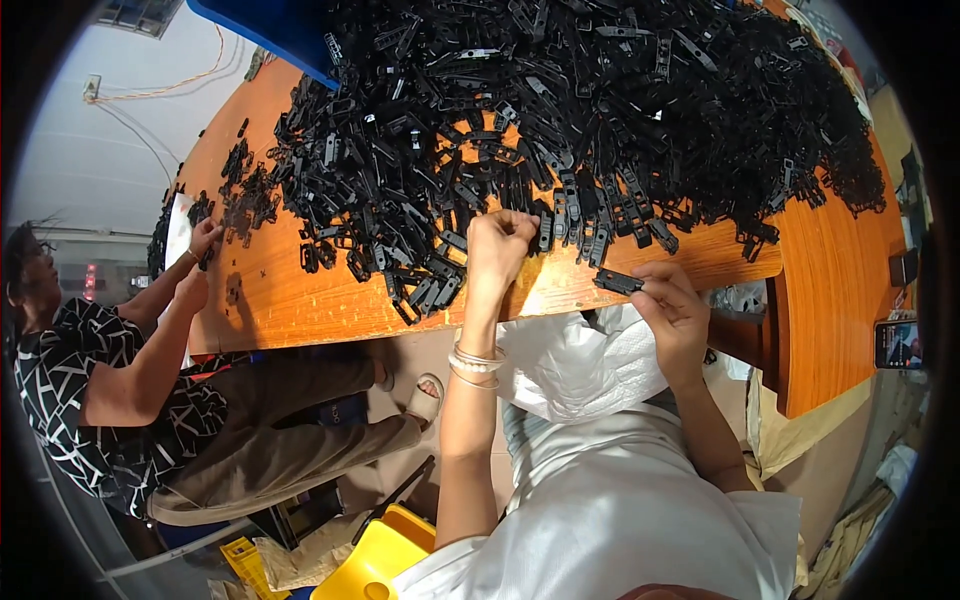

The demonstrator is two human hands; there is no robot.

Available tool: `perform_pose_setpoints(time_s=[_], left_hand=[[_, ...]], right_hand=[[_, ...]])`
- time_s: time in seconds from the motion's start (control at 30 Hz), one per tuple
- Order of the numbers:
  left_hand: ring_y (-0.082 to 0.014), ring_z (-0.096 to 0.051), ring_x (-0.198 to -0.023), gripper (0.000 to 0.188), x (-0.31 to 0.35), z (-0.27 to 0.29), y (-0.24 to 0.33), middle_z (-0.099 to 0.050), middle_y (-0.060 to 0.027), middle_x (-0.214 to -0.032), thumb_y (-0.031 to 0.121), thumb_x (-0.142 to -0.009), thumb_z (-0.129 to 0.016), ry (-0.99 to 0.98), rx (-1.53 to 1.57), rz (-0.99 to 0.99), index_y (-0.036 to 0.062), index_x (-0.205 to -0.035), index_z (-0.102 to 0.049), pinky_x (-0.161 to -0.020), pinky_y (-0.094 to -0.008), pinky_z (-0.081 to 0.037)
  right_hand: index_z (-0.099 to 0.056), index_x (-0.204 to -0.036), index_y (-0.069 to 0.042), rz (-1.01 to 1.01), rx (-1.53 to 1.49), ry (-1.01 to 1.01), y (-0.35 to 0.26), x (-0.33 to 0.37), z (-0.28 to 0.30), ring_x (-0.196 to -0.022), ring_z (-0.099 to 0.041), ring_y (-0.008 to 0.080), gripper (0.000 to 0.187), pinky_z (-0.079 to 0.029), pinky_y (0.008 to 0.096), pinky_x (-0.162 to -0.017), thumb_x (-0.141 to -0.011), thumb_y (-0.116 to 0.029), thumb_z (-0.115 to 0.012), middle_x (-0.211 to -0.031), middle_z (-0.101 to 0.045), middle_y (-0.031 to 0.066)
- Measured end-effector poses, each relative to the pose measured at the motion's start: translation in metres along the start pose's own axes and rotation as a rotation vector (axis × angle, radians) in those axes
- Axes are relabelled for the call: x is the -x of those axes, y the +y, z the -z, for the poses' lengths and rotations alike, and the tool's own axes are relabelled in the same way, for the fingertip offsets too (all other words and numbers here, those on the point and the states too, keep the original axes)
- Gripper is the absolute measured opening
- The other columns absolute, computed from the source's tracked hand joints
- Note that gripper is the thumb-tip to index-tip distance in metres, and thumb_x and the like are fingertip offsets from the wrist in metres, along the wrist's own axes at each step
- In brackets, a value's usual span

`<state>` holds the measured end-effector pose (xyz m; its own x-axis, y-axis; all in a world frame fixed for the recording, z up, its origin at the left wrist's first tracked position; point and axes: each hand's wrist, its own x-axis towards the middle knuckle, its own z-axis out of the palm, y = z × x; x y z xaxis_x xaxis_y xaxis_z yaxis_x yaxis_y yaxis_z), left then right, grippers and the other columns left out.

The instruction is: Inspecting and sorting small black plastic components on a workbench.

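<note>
A big heap of small black plastic parts (590, 110) covers the far side of the wooden table. My left hand (497, 248), with bracelets on its wrist, reaches to the near edge of this heap. Its fingers are pinched together at a narrow black plastic part (545, 232), partly hidden behind the fingertips. My right hand (676, 315) is closed on another black plastic part (617, 282), long and flat, pinched at its right end over the table's front edge. Several similar parts lie in a loose row between and beyond my hands.
The orange wooden table (830, 300) extends right, with a phone (898, 344) near its right end. A blue bin (270, 30) stands at the far left. White sacking (580, 365) hangs before me. Another person (110, 370) works at the left; a yellow stool (375, 560) is below.
</note>
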<state>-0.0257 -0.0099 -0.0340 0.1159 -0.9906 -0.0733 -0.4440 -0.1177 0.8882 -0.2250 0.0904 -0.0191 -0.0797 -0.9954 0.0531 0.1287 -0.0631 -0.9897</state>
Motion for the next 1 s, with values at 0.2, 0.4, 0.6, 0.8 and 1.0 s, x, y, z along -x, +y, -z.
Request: perform_pose_setpoints(time_s=[0.2,0.4,0.6,0.8,1.0], left_hand=[[-0.0056,-0.052,-0.052,0.014,0.016,0.013,-0.004,-0.06,-0.005,-0.061,-0.003,-0.073,-0.057,0.064,0.318,0.092,-0.0066,-0.086,-0.061,-0.049,-0.0169,-0.041],[-0.0098,-0.058,-0.053,0.013,0.067,-0.009,0.01,-0.059,-0.0057,-0.061,-0.009,-0.077,-0.053,-0.066,0.756,0.001,-0.0066,-0.089,-0.056,-0.046,-0.0186,-0.046],[-0.0105,-0.06,-0.061,0.012,0.08,-0.016,0.011,-0.06,-0.0064,-0.071,-0.008,-0.078,-0.055,-0.11,0.733,-0.088,-0.0068,-0.09,-0.057,-0.055,-0.0195,-0.048],[-0.0082,-0.058,-0.062,0.009,0.082,-0.012,0.014,-0.061,-0.006,-0.076,-0.003,-0.08,-0.057,-0.15,0.592,-0.182,-0.0049,-0.087,-0.06,-0.056,-0.0193,-0.047],[-0.0043,-0.052,-0.058,0.012,0.081,-0.008,0.025,-0.06,-0.0014,-0.071,0.007,-0.079,-0.065,-0.234,0.626,0.055,-0.0022,-0.086,-0.061,-0.05,-0.0166,-0.041]], right_hand=[[-0.057,-0.082,0.007,0.02,0.067,0.073,-0.002,-0.011,-0.002,-0.079,-0.05,0.0074,0.005,-0.038,0.018,-0.072,-0.078,0.003,-0.057,-0.095,-0.054,0.0053],[-0.062,-0.082,0.005,-0.291,-0.212,0.017,-0.005,-0.027,-0.015,-0.06,-0.05,0.0077,0.013,-0.036,0.0179,-0.055,-0.082,-0.007,-0.057,-0.065,-0.058,0.0052],[-0.063,-0.079,0.003,-0.317,-0.234,0.014,-0.007,-0.027,-0.021,-0.051,-0.048,0.0052,0.016,-0.033,0.0175,-0.048,-0.082,-0.011,-0.059,-0.061,-0.058,0.0033],[-0.062,-0.076,0.002,-0.246,-0.085,0.017,-0.013,-0.024,-0.022,-0.052,-0.05,0.0056,0.011,-0.033,0.018,-0.048,-0.081,-0.008,-0.06,-0.063,-0.058,0.0029],[-0.061,-0.077,0.001,0.005,0.022,-0.174,-0.002,-0.022,-0.021,-0.063,-0.048,0.0049,0.006,-0.034,0.0171,-0.052,-0.074,-0.002,-0.065,-0.071,-0.053,0.0015]])
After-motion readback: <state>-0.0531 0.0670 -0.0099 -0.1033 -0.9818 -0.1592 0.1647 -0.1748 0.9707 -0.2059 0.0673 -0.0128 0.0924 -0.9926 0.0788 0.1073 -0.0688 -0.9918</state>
